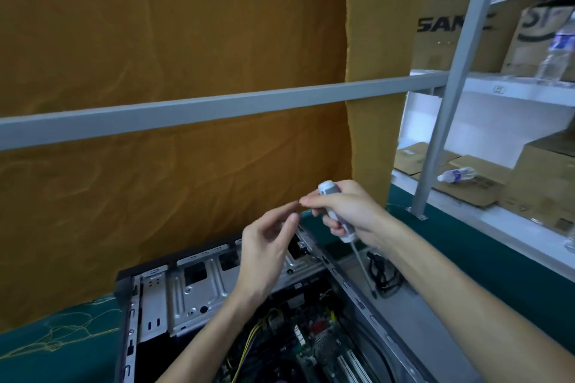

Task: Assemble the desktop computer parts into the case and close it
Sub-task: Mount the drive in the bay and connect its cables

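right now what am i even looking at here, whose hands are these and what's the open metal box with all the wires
This is one picture from a camera worn on a person's head, looking forward and down, so the two bare arms reaching in from below are that person's own. The open metal box is a desktop computer case lying on a green cloth; inside it you can see the circuit board and bundled wires. The right hand grips a screwdriver with a white handle, its thin shaft pointing down beside the case. The left hand is raised above the case, fingertips close to the right hand's; whether it holds something tiny is too small to tell. Behind hangs a mustard curtain, with cardboard boxes on shelves to the right.
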A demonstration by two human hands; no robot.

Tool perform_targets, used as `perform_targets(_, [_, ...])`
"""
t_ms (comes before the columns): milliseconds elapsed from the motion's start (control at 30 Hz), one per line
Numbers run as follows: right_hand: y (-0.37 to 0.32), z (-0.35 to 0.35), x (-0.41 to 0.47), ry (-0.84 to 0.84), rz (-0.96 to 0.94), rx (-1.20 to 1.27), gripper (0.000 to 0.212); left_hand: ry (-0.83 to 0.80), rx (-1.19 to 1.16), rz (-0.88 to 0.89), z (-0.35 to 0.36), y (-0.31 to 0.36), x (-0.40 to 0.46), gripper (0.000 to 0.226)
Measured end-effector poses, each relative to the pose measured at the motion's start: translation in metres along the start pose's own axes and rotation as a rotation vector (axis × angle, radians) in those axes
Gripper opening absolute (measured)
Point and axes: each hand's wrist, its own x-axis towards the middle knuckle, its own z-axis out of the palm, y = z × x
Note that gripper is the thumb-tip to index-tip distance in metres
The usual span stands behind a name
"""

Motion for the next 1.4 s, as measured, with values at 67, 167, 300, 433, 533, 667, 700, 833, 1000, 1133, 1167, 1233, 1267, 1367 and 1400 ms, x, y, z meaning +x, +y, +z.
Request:
perform_targets(67, [-0.003,0.009,-0.006,-0.103,0.032,0.077,0.026,0.064,-0.137,0.006,0.001,0.009,-0.001,0.022])
perform_targets(167, [0.003,0.02,-0.008,-0.177,0.056,0.168,0.021,0.156,-0.197,-0.006,-0.005,0.011,-0.002,0.018])
perform_targets(300, [0.022,0.029,-0.007,-0.204,0.085,0.273,0.017,0.142,-0.216,-0.041,-0.013,0.008,-0.003,0.013])
perform_targets(433, [0.041,0.031,0.0,0.02,0.084,0.468,0.019,0.115,-0.293,-0.142,-0.018,0.002,-0.004,0.008])
perform_targets(533, [0.047,0.016,0.008,0.342,0.036,0.812,0.01,0.08,-0.203,-0.175,-0.022,-0.009,-0.005,0.005])
perform_targets(667, [0.056,-0.005,0.018,0.583,-0.035,1.084,0.008,0.008,-0.027,-0.129,-0.026,-0.022,-0.008,0.007])
perform_targets(700, [0.059,-0.008,0.02,0.607,-0.034,1.123,0.007,-0.011,0.017,-0.107,-0.026,-0.024,-0.009,0.007])
perform_targets(833, [0.068,-0.015,0.024,0.625,-0.02,1.236,0.007,-0.024,0.086,-0.069,-0.025,-0.028,-0.01,0.009])
perform_targets(1000, [0.07,-0.011,0.023,0.594,-0.011,1.264,0.007,-0.031,0.118,-0.069,-0.02,-0.029,-0.013,0.006])
perform_targets(1133, [0.07,-0.012,0.021,0.596,-0.017,1.277,0.007,-0.033,0.158,-0.043,-0.02,-0.029,-0.013,0.005])
perform_targets(1167, [0.07,-0.012,0.021,0.596,-0.013,1.28,0.007,-0.037,0.165,-0.037,-0.02,-0.029,-0.013,0.005])
perform_targets(1233, [0.071,-0.013,0.021,0.597,0.0,1.283,0.007,-0.045,0.182,-0.029,-0.019,-0.029,-0.014,0.006])
perform_targets(1267, [0.071,-0.013,0.021,0.599,0.013,1.282,0.009,-0.046,0.192,-0.025,-0.019,-0.029,-0.015,0.006])
perform_targets(1367, [0.072,-0.013,0.021,0.609,0.071,1.276,0.013,-0.044,0.237,0.004,-0.018,-0.03,-0.018,0.009])
perform_targets(1400, [0.073,-0.014,0.02,0.613,0.087,1.274,0.013,-0.046,0.257,0.014,-0.017,-0.031,-0.019,0.01])
